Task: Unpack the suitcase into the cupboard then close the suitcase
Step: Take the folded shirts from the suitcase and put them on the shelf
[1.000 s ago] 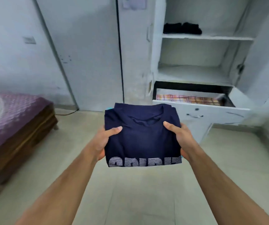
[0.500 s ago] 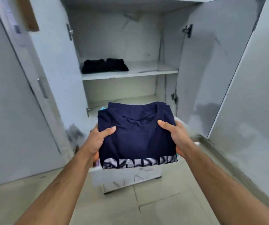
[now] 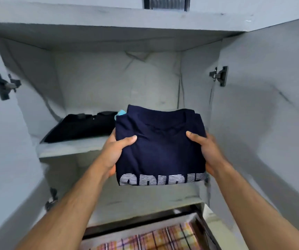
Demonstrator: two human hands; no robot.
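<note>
Navy folded clothes [image 3: 160, 147] were clamped between the left hand [image 3: 115, 152] and right hand [image 3: 207, 150], each thumb pressed flat on top and the remaining fingers hidden beneath, in front of the open cupboard [image 3: 109, 83] at shelf [image 3: 69, 148] level. A sliver of light blue fabric [image 3: 120, 112] peeked out at the stack's far left corner, too little to identify. Dark garments [image 3: 81, 126] lay on the shelf's left, and the drawer [image 3: 145, 237] of checked cloth below was cut off by the frame's edge.

Folded shirt [image 3: 160, 148]: held between left hand [image 3: 115, 152] and right hand [image 3: 208, 150]. Folded garment [image 3: 81, 128]: on shelf [image 3: 67, 147], beyond left hand. Open drawer [image 3: 145, 237]: below both hands, cloth inside.
</note>
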